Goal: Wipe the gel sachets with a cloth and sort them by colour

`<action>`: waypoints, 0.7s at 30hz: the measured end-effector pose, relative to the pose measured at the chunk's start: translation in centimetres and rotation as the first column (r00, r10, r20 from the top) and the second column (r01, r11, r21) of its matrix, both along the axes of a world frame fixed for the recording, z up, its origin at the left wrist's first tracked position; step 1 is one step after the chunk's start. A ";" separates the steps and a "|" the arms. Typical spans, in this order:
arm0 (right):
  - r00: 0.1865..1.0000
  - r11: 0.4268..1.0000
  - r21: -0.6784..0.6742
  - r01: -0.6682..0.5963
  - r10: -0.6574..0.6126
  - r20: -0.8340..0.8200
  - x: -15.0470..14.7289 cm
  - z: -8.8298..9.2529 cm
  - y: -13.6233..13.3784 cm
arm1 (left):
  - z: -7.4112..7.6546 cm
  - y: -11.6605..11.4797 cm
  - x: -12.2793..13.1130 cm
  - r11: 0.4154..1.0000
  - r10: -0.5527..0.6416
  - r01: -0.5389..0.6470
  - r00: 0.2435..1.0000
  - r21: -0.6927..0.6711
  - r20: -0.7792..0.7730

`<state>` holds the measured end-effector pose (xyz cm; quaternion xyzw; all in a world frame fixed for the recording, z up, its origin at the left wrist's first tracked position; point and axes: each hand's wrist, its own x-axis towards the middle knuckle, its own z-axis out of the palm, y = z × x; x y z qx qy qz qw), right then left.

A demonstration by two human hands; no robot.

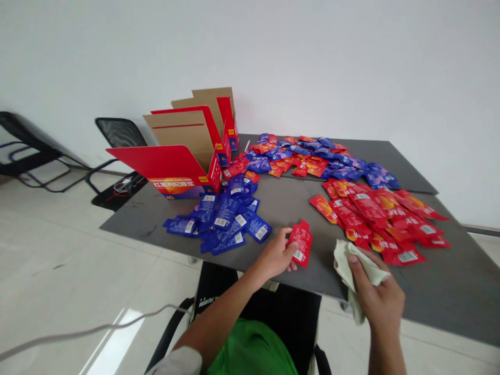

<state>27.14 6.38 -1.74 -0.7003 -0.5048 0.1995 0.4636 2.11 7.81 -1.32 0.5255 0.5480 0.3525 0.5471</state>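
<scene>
A red pouch point(301, 245) with white print and a barcode is gripped in my left hand point(279, 254), above the table's near edge. My right hand point(378, 291) clutches a crumpled pale cloth point(346, 260), which hangs down past the edge. The two hands are apart, and the cloth does not touch the pouch. Beyond my right hand lies a heap of red pouches point(367, 208). To the left of my left hand, blue pouches point(226, 213) are piled loosely, many with barcodes facing up.
Open red cartons point(175, 172) stand in a row at the table's left. A mixed heap of red and blue pouches point(304, 153) spreads across the back of the grey table point(285, 198). Black chairs point(121, 133) stand at the left, and a cable point(97, 328) crosses the lower left.
</scene>
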 end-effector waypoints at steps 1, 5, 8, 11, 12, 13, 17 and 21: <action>1.000 1.000 0.008 0.003 -0.003 -0.007 0.0 -0.1 0.0 | 0.2 -0.6 -0.2 0.999 0.008 -0.005 0.997 0.040 -0.082; 1.000 1.000 0.019 0.011 -0.011 -0.016 0.0 -0.6 0.0 | 1.6 -3.3 -0.6 0.951 0.068 0.095 0.865 0.294 -0.497; 1.000 1.000 0.021 0.006 -0.006 -0.007 -0.1 -0.7 0.0 | 1.9 -5.7 -0.4 0.893 0.122 0.224 0.714 0.390 -0.689; 1.000 0.999 0.038 -0.017 0.017 -0.011 -0.3 -0.4 -0.2 | 1.1 -7.7 0.1 0.837 0.167 0.307 0.646 0.453 -0.745; 0.999 0.999 0.029 -0.029 0.029 -0.017 -0.3 -0.3 -0.2 | 0.6 -8.2 0.2 0.813 0.168 0.341 0.638 0.471 -0.752; 0.999 0.999 0.015 -0.042 0.042 -0.029 -0.3 -0.1 -0.2 | 0.1 -8.6 0.3 0.788 0.167 0.376 0.632 0.488 -0.757; 0.991 0.991 -0.020 -0.132 0.132 -0.026 0.0 1.1 0.9 | -1.7 -9.3 0.1 0.686 0.186 0.476 0.616 0.550 -0.765; 0.948 0.946 0.123 -0.301 0.282 0.149 -0.7 3.0 3.3 | -2.7 -9.2 -0.5 0.591 0.233 0.527 0.613 0.611 -0.755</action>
